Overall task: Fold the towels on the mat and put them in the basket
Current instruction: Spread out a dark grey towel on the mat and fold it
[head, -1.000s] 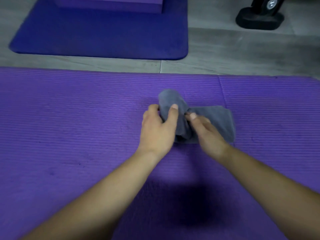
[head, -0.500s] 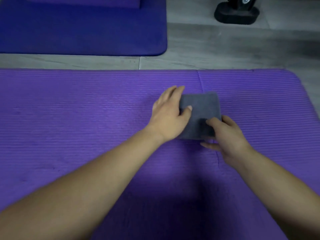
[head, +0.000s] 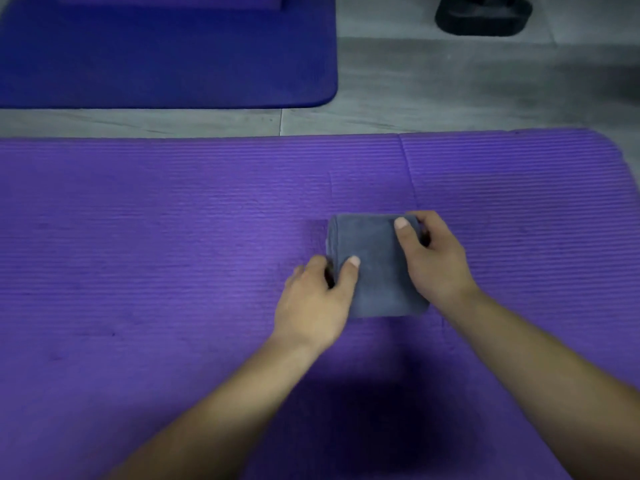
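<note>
A grey towel [head: 375, 268], folded into a small thick rectangle, lies on the purple ribbed mat [head: 173, 254], right of centre. My left hand [head: 317, 303] grips its near left edge, thumb on top and fingers tucked at the side. At the far right corner my right hand [head: 433, 259] pinches the towel, thumb pressed on top. No basket is in view.
A dark blue mat [head: 166, 53] with a purple block on it lies on the grey floor beyond. A black base of some stand [head: 483, 13] sits at the top right. The purple mat's rounded corner [head: 609, 147] is at the right.
The half-folded towel was folded over into a compact rectangle. My left hand slid from flat on top to the near left edge; my right hand moved up to the far right corner.
</note>
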Tool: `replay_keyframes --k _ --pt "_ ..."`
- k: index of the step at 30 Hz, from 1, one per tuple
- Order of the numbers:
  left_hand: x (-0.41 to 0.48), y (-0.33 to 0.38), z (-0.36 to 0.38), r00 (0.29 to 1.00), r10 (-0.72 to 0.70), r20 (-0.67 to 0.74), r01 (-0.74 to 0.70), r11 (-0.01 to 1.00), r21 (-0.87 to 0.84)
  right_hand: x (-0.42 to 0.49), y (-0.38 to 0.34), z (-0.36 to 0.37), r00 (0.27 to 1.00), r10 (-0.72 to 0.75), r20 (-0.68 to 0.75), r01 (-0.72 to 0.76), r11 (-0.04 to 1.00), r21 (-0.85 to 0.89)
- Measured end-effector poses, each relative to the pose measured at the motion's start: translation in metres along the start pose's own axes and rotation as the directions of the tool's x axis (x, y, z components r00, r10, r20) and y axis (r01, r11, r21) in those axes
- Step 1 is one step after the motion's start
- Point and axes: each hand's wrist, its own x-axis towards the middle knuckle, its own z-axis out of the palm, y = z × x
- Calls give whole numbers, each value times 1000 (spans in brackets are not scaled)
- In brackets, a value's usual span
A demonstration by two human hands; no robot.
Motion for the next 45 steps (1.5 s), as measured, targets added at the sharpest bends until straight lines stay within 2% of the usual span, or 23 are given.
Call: replay_keyframes --k 2,5,10,14,17,20,22,24,28,31,33,39,45 --pt "10 9 8 988 33 -152 -47 995 -90 6 -1 1 1000 9 29 -7 997 -74" --pt "33 26 18 986 -5 -168 -34 972 -233 7 -2 6 998 31 53 -20 981 -195" --pt "46 29 29 965 -49 -258 24 995 -99 3 -7 14 998 47 33 -28 897 -441" --pt "46 25 30 960 -63 -272 35 994 -107 4 -5 13 998 36 48 -10 885 -465" --pt "40 28 27 960 -125 -252 80 980 -181 4 -2 4 995 50 86 -17 937 -348" --pt "36 24 15 962 -258 -92 228 941 -250 2 6 -11 981 178 83 -178 984 -1" --pt "33 21 7 954 -301 10 293 921 -255 -3 12 -19 939 324 120 -343 914 219" --pt "33 17 4 955 -295 36 295 923 -246 -10 13 -24 894 392 215 -444 833 329" --pt "40 22 -4 945 -292 151 326 885 -333 -11 5 -21 880 399 259 -472 794 382" --pt "40 23 -17 892 -319 321 438 787 -435 -13 -6 -13 870 398 289 -488 776 399" --pt "37 19 -25 867 -318 384 485 719 -498 -20 -14 -7 888 380 259 -454 813 365" --pt "19 -12 -55 912 -295 283 406 566 -718 -50 -63 31 940 301 160 -341 841 419" --pt "-25 -45 -162 926 -346 149 314 489 -814 -116 -157 90 940 290 179 -338 855 394"
